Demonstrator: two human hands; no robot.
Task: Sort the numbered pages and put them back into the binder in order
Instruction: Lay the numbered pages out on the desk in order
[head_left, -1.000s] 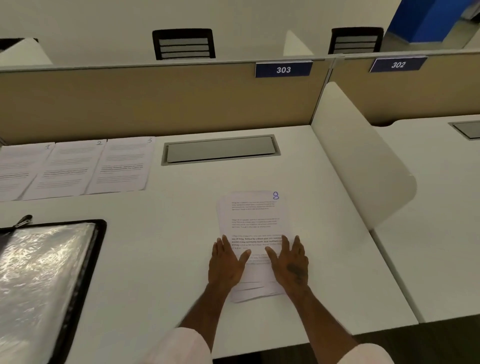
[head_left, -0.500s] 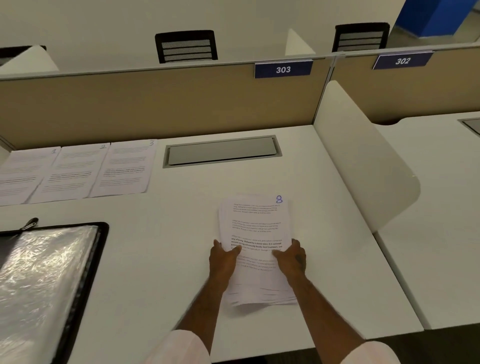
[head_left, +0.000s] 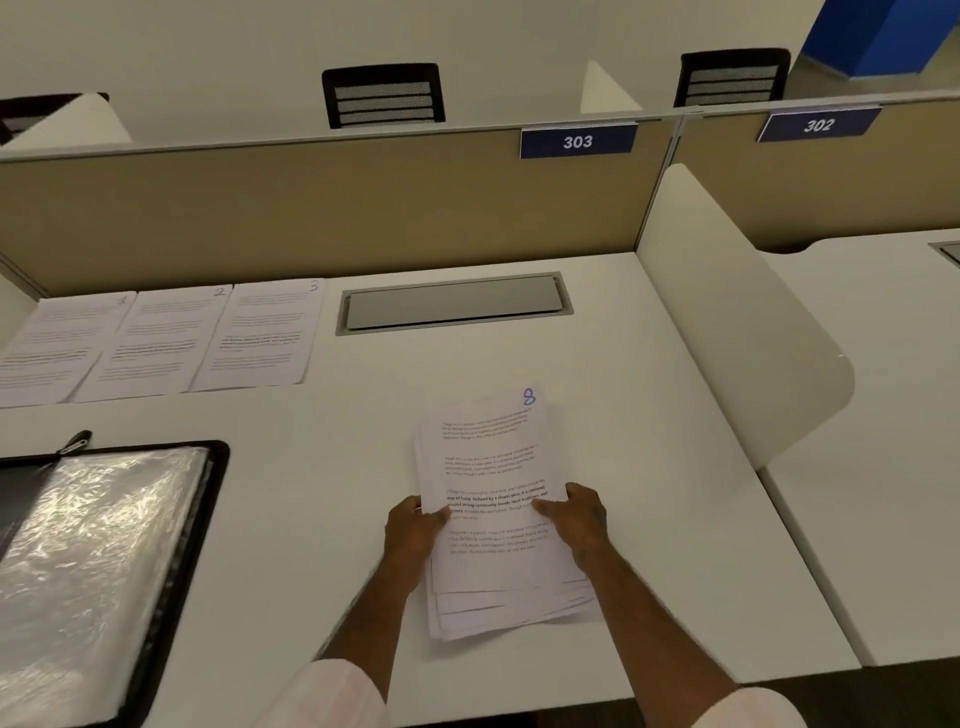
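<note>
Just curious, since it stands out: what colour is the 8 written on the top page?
The 8 is blue; head view.

White desk (head_left: 649, 415) with open binder (head_left: 93, 571), three numbered pages (head_left: 156, 343), page stack (head_left: 488, 457).

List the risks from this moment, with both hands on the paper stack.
1. The loose stack of white printed pages, gripped at its sides by the left hand and right hand, is fanned at its near edge; sheets may slip out if lifted.
2. Its top sheet reads 8, while the row of white pages marked 1, 2, 3 awaits 4; a page could be laid out of order.
</note>
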